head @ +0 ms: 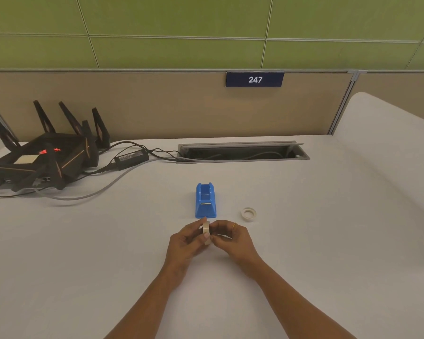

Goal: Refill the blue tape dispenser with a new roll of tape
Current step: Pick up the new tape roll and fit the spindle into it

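The roll point(206, 231) stands on edge between both hands, just in front of the dispenser point(205, 201) and not yet in it. The left hand point(189, 241) pinches it from the left side; the right hand point(230, 238) closes on it from the right, thumb and fingertips at its near rim, perhaps picking for the tape's loose end, though that is too small to tell. The dispenser sits on the desk point(304, 253) with its cradle open and seemingly empty, cutter end toward the person. To its right, well apart, lies a thin ring point(248, 213), likely the spent core.

So the old roll appears to be out. What remains: free the tape end, seat the roll in the cradle, draw the tape to the cutter.

Nothing lies between the hands and the dispenser. A router point(42, 157), its adapter point(132, 158) and cables point(88, 192) occupy the far left; an open cable hatch point(242, 152) lies behind the dispenser. None of these intrude.
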Demonstrator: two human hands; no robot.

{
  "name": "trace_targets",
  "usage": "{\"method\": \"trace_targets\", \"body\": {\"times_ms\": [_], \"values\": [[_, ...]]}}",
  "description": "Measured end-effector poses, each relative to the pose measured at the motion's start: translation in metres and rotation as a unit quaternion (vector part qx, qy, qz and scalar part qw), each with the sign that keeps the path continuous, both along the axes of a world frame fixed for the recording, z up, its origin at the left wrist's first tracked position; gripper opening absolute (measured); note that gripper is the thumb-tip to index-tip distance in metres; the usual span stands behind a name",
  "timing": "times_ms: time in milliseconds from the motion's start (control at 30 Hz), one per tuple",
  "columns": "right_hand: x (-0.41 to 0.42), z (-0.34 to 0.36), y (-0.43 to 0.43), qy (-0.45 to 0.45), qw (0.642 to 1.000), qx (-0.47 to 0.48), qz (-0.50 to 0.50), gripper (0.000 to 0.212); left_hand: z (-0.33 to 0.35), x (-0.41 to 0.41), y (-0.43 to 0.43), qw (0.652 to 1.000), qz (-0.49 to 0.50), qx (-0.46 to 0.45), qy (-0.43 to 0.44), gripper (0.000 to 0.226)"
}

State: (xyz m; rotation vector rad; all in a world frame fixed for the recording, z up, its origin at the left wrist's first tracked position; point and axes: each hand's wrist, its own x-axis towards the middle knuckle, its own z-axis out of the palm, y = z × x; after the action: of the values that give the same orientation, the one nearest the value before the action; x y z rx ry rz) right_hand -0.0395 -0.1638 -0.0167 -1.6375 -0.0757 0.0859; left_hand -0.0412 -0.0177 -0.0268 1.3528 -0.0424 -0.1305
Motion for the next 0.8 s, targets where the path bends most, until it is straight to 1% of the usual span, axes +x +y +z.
{"method": "trace_targets", "body": {"times_ms": [167, 300, 367, 500, 600, 800], "values": [[0.0004, 0.0, -0.0019, -0.007, 1.0, -0.015, 0.003, 0.022, 0.0007, -0.0003, 0.0001, 1.0, 0.002, 0.02, -0.023, 0.039], [0.0006, -0.0003, -0.0039, 0.0, 1.0, 0.003, 0.001, 0.023, 0.0011, -0.0005, 0.001, 0.999, -0.01, 0.026, -0.029, 0.053], [0.0015, -0.0009, -0.0042, 0.001, 1.0, 0.009, -0.002, 0.025, -0.0009, -0.0001, 0.0022, 0.999, -0.011, 0.024, -0.031, 0.055], [0.0015, -0.0015, -0.0038, 0.005, 1.0, 0.024, -0.004, 0.025, -0.0029, 0.0003, 0.0041, 0.999, -0.009, 0.026, -0.033, 0.052], [0.0008, -0.0011, -0.0035, 0.002, 1.0, 0.018, -0.007, 0.024, -0.0023, 0.0, 0.004, 0.998, -0.016, 0.044, -0.044, 0.047], [0.0003, 0.0007, -0.0034, -0.004, 1.0, 0.009, -0.013, 0.025, -0.0017, -0.0011, 0.0016, 0.998, 0.001, 0.058, -0.036, 0.044]]}}
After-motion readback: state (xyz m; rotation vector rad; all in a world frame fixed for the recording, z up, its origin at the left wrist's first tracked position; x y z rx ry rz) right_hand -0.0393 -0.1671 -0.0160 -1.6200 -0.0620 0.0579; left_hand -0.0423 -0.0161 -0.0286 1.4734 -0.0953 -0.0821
